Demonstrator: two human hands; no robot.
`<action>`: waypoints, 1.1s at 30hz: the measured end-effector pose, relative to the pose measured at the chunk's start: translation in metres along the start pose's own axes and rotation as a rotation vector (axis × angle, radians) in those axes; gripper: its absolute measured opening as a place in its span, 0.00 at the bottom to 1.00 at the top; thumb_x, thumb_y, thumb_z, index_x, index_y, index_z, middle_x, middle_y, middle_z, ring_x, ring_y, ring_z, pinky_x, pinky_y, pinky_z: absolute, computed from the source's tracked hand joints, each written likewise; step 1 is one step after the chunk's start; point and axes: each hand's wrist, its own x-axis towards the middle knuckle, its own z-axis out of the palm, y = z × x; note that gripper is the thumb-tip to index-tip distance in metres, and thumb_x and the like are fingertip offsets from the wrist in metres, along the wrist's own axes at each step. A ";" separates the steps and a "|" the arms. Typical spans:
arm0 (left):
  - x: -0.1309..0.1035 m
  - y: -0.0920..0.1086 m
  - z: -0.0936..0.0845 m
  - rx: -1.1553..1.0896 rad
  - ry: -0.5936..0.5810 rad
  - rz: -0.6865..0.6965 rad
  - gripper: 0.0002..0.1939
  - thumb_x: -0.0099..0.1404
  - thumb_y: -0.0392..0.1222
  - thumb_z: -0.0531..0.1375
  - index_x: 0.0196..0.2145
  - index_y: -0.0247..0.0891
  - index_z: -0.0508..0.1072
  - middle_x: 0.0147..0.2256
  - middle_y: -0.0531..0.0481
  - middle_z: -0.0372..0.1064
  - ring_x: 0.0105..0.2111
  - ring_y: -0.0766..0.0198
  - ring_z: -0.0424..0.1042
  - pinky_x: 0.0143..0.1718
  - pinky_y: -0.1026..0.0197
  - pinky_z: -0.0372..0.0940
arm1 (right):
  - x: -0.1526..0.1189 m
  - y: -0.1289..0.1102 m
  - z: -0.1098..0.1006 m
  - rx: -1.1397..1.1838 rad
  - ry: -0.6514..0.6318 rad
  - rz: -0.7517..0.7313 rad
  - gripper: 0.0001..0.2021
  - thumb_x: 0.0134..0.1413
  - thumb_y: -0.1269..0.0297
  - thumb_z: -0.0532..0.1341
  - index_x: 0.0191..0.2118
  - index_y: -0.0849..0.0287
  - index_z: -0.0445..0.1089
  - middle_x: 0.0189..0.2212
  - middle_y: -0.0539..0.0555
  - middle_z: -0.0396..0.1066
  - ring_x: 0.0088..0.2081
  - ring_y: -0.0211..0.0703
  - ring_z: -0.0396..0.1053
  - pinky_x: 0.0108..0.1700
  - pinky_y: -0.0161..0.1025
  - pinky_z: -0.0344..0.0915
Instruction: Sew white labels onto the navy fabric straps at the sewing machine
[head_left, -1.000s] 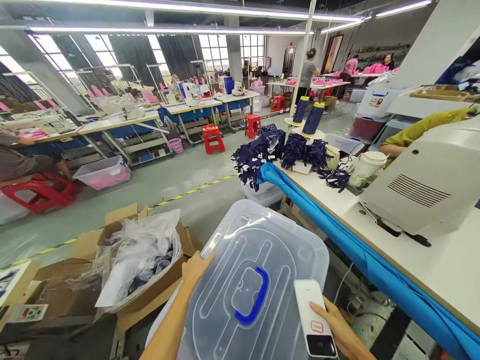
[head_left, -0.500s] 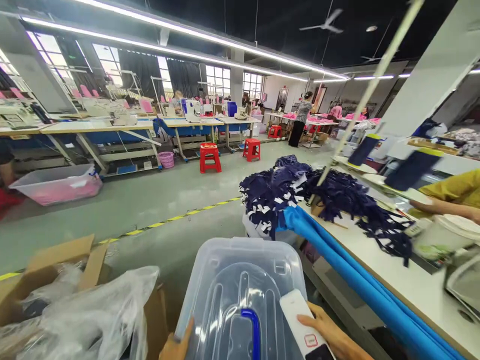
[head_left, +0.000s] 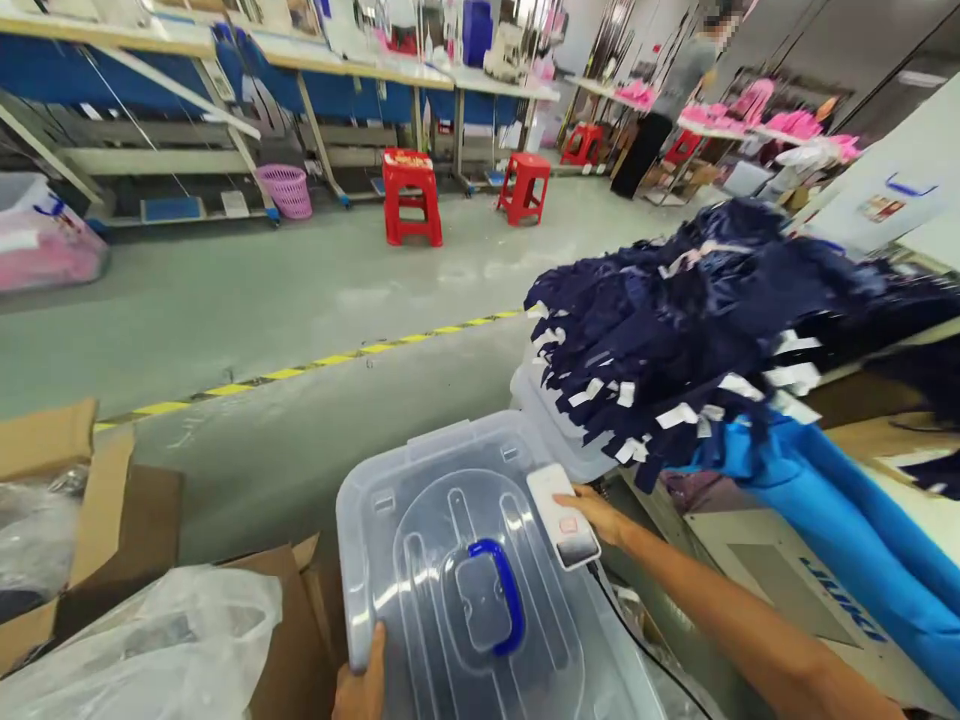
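Note:
In front of me is a clear plastic storage box [head_left: 420, 600] with a lid and a blue handle [head_left: 514, 610]. My left hand [head_left: 361, 680] grips its near left edge, thumb on the lid and the other fingers mostly hidden. On the right side of the lid, my right hand [head_left: 592, 512] is closed around a flat white handheld device [head_left: 559, 505]. A black cable [head_left: 630, 625] trails from the device's lower end. Whether the fingers under it also hold the box rim is hidden.
Navy fabric pieces [head_left: 660, 330] with white tags heap over another clear box [head_left: 540, 400] at right. A blue cloth roll [head_left: 840, 530] lies along the workbench. Cardboard boxes [head_left: 150, 520] stand at left; red stools [head_left: 412, 200] stand farther off. A person [head_left: 667, 100] stands at the back.
My view has tilted down and come closer to the navy heap. The storage box sits more fully in view, both hands still at it. The white device now shows whole, its cable visible.

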 end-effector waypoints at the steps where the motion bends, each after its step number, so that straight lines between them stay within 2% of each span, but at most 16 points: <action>1: 0.007 0.007 -0.001 -0.028 -0.038 -0.070 0.44 0.55 0.65 0.32 0.47 0.26 0.64 0.37 0.35 0.71 0.38 0.47 0.71 0.36 0.53 0.67 | 0.016 0.001 0.001 0.005 0.003 0.014 0.14 0.37 0.65 0.65 0.33 0.64 0.66 0.22 0.50 0.70 0.21 0.35 0.65 0.25 0.33 0.62; 4: 0.027 0.019 0.008 -0.107 -0.071 -0.154 0.43 0.55 0.65 0.35 0.48 0.24 0.62 0.41 0.33 0.69 0.43 0.47 0.68 0.40 0.55 0.66 | 0.057 0.008 0.005 0.004 0.001 0.053 0.11 0.40 0.67 0.63 0.33 0.65 0.66 0.22 0.51 0.70 0.21 0.35 0.66 0.25 0.33 0.63; 13: 0.098 0.012 0.071 -0.240 0.016 -0.240 0.38 0.54 0.65 0.42 0.45 0.26 0.63 0.37 0.33 0.70 0.39 0.44 0.70 0.39 0.48 0.64 | 0.157 0.040 0.005 -0.044 0.005 0.082 0.10 0.41 0.70 0.63 0.33 0.65 0.66 0.21 0.51 0.70 0.20 0.36 0.66 0.23 0.33 0.64; 18: 0.133 0.026 0.088 -0.247 0.035 -0.235 0.36 0.52 0.65 0.48 0.44 0.27 0.63 0.38 0.32 0.69 0.40 0.43 0.69 0.39 0.48 0.63 | 0.210 0.057 -0.002 -0.036 0.046 0.085 0.10 0.42 0.70 0.63 0.34 0.64 0.67 0.24 0.52 0.71 0.22 0.37 0.67 0.25 0.33 0.66; 21: 0.144 0.034 0.091 -0.233 0.034 -0.217 0.36 0.51 0.64 0.50 0.44 0.27 0.62 0.39 0.30 0.68 0.41 0.41 0.68 0.40 0.47 0.62 | 0.227 0.061 -0.003 -0.033 0.093 0.106 0.08 0.43 0.70 0.63 0.33 0.64 0.67 0.22 0.51 0.70 0.21 0.36 0.66 0.24 0.33 0.65; 24: 0.146 0.037 0.089 -0.231 0.028 -0.196 0.34 0.52 0.63 0.50 0.43 0.28 0.63 0.38 0.31 0.68 0.41 0.41 0.68 0.40 0.47 0.62 | 0.225 0.059 -0.003 -0.027 0.103 0.121 0.08 0.42 0.71 0.63 0.33 0.64 0.67 0.22 0.52 0.70 0.21 0.37 0.67 0.24 0.33 0.65; 27: 0.139 0.033 0.084 -0.250 0.017 -0.152 0.33 0.51 0.62 0.52 0.44 0.31 0.62 0.41 0.34 0.67 0.42 0.44 0.68 0.41 0.49 0.62 | 0.200 0.054 -0.007 -0.020 0.096 0.120 0.11 0.41 0.70 0.63 0.34 0.64 0.66 0.23 0.52 0.70 0.22 0.37 0.67 0.25 0.34 0.65; 30: 0.119 0.017 0.087 -0.261 -0.010 -0.116 0.31 0.50 0.59 0.54 0.45 0.33 0.62 0.43 0.36 0.67 0.43 0.47 0.67 0.41 0.51 0.63 | 0.152 0.056 -0.014 -0.007 0.096 0.125 0.13 0.39 0.66 0.64 0.34 0.64 0.66 0.23 0.51 0.70 0.22 0.37 0.67 0.24 0.34 0.65; 33: 0.093 -0.008 0.102 -0.252 -0.060 -0.118 0.26 0.49 0.53 0.56 0.39 0.29 0.66 0.34 0.36 0.71 0.36 0.46 0.71 0.34 0.53 0.66 | 0.084 0.073 -0.020 0.022 0.108 0.177 0.16 0.35 0.61 0.65 0.33 0.64 0.66 0.24 0.52 0.70 0.22 0.37 0.66 0.24 0.34 0.64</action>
